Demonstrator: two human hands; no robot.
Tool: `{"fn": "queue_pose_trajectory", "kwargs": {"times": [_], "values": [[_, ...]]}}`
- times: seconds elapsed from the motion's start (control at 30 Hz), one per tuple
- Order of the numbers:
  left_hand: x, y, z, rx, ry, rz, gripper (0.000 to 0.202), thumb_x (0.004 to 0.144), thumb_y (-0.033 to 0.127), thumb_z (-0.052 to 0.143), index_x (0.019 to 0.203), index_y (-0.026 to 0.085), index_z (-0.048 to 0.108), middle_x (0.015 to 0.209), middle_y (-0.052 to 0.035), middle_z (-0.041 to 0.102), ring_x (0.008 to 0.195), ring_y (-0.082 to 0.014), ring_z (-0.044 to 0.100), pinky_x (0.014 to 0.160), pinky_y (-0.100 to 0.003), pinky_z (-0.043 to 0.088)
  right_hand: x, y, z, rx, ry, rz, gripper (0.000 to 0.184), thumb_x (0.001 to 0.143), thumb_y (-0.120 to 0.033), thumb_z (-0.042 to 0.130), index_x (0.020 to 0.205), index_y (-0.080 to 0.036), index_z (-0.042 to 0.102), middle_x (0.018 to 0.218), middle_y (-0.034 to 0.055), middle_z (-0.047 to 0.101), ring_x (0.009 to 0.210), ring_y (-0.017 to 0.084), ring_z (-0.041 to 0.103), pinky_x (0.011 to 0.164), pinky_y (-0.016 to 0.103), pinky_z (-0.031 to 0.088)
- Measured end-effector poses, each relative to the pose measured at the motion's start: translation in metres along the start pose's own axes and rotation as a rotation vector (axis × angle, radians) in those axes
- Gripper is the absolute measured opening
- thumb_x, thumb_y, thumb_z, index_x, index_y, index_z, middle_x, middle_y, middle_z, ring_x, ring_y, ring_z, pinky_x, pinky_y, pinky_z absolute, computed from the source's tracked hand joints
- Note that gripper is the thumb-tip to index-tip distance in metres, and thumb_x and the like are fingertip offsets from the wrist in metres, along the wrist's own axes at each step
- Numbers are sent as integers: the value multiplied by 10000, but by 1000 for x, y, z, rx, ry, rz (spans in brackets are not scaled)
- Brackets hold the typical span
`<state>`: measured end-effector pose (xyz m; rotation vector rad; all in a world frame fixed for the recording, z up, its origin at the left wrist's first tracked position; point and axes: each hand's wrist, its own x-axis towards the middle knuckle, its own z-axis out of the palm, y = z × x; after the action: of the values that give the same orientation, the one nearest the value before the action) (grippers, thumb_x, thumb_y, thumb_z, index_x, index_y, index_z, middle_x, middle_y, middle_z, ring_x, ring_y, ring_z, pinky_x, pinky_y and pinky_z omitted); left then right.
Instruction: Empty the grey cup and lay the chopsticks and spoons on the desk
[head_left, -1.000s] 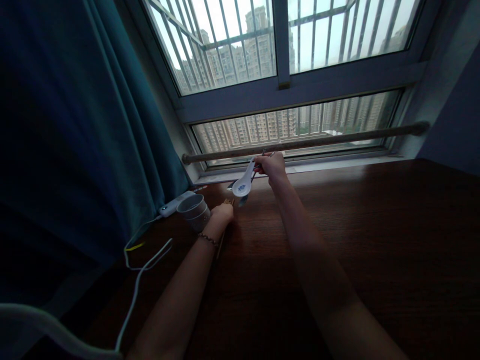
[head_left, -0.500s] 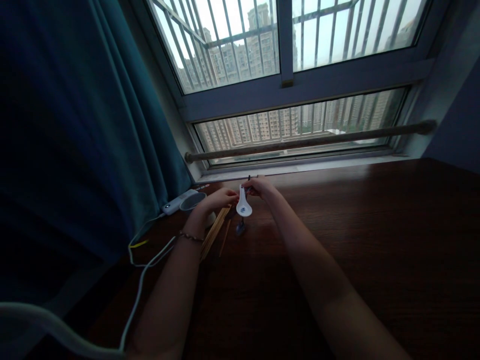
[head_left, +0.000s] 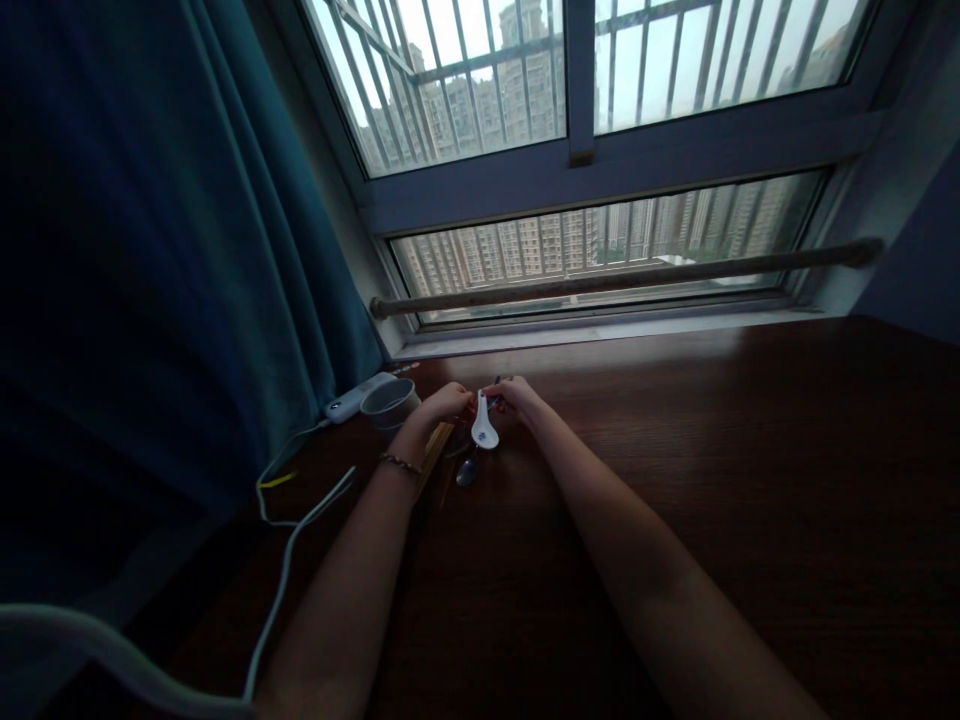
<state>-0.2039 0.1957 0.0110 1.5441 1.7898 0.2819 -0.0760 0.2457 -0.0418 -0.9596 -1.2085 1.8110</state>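
Over a dark tabletop (head_left: 675, 470), the right hand (head_left: 519, 397) pinches the white spoon (head_left: 484, 432) by its handle; the left hand (head_left: 451, 399) curls beside it, its hold unclear. The spoon, likely light, slick and brittle, suits a handle grip.

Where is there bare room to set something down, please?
Bare wood shows between the right arm and the white sill, and between both forearms. Around the left hand it is crowded: white spoon, metal spoon, wooden sticks, grey cup.
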Motion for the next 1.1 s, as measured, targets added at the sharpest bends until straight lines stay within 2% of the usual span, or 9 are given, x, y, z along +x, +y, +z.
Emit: {"fn": "queue_pose_trajectory", "kwargs": {"times": [0.17,0.4,0.63,0.73,0.83,0.9,1.0,1.1], "values": [[-6,4,-5,32,76,-51,365,884,445,462,890,93,561,785,-29,565,689,-111,548,633,-277,489,11,17,0,16,-17,-68,73,740,-99,602,741,-45,552,582,10,540,445,51,458,393,153,331],[-8,4,-6,87,55,-68,292,866,378,518,836,90,558,741,-11,550,647,-95,529,589,-246,475,20,25,-1,13,-5,-72,99,747,-122,603,709,-51,545,563,5,521,428,50,436,386,163,310],[-5,-2,-16,79,20,-31,231,857,318,539,803,93,535,673,15,487,558,-60,447,506,-198,413,9,18,2,-34,-4,-17,327,734,-342,678,798,-50,548,744,93,610,455,50,465,399,158,333],[-5,-6,-23,44,28,-8,259,872,350,513,826,96,533,685,9,494,567,-63,456,516,-205,422,10,17,3,-48,13,-5,322,814,-380,589,817,-73,489,741,99,613,427,56,449,389,169,325],[-6,-10,-30,9,39,19,277,877,370,501,850,97,537,721,-4,517,599,-74,483,548,-222,443,13,17,3,-48,11,17,198,913,-272,409,819,-99,421,706,79,602,396,54,416,381,173,294],[-8,-11,-35,-8,30,38,279,875,372,503,837,97,537,714,-2,518,600,-76,485,557,-228,445,13,16,3,-52,-3,30,139,916,-193,338,821,-110,394,698,61,597,373,45,370,372,172,253],[-11,-12,-39,-35,12,70,271,873,364,508,819,99,534,713,-1,519,608,-77,488,575,-234,448,13,15,4,-87,-14,30,126,912,-174,313,827,-116,385,705,46,599,360,38,332,370,177,229],[-14,-11,-40,-55,0,94,261,871,356,512,824,100,532,733,-5,524,629,-82,496,593,-241,454,17,18,5,-184,32,10,207,932,-275,358,830,-105,418,676,37,586,376,44,356,383,184,261]]}}
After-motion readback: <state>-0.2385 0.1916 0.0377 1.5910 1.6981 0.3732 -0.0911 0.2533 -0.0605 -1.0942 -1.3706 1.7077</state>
